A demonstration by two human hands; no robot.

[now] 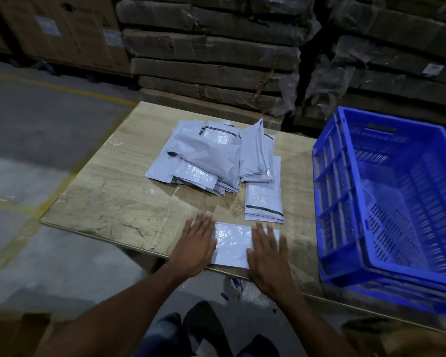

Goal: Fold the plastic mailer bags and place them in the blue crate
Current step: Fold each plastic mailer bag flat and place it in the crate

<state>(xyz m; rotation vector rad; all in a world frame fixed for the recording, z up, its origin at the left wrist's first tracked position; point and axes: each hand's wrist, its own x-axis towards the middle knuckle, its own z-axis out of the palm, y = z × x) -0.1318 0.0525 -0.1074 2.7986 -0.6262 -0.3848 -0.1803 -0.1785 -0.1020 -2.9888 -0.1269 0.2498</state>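
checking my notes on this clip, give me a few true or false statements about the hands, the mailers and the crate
1. Both hands, left hand and right hand, lie flat on one mailer. True.
2. The blue crate is on the person's left. False: it is on the right.
3. The blue crate holds several folded mailers. False: none show inside.
4. A loose pile of mailers lies further up the table. True.

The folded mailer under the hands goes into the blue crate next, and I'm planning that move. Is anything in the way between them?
Nothing visible blocks it. The folded mailer lies flat under the left hand and right hand; only bare table separates it from the blue crate, whose near wall it must clear.
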